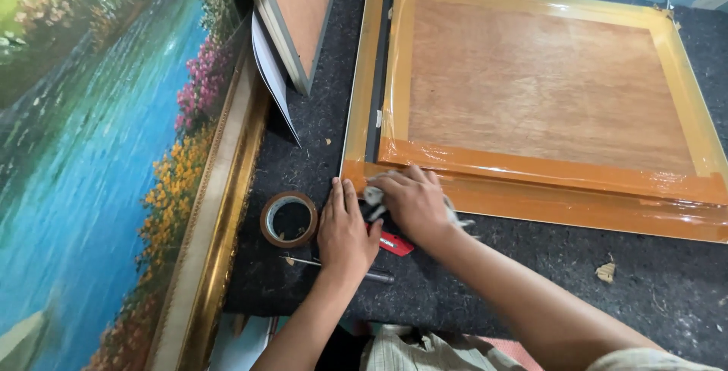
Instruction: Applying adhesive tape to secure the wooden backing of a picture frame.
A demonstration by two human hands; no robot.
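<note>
While the large wooden-backed picture frame edged with brown tape [546,90] lay face down on the dark felt worktable [667,280], its taped long edge was seen running left to right just ahead of both hands. The right hand [413,203], nearer, was pressed onto a crumpled white cloth [374,193] at the frame's near-left corner. The left hand [345,227] was laid flat, fingers together, beside it, a brown tape roll [289,219] just to its left.
</note>
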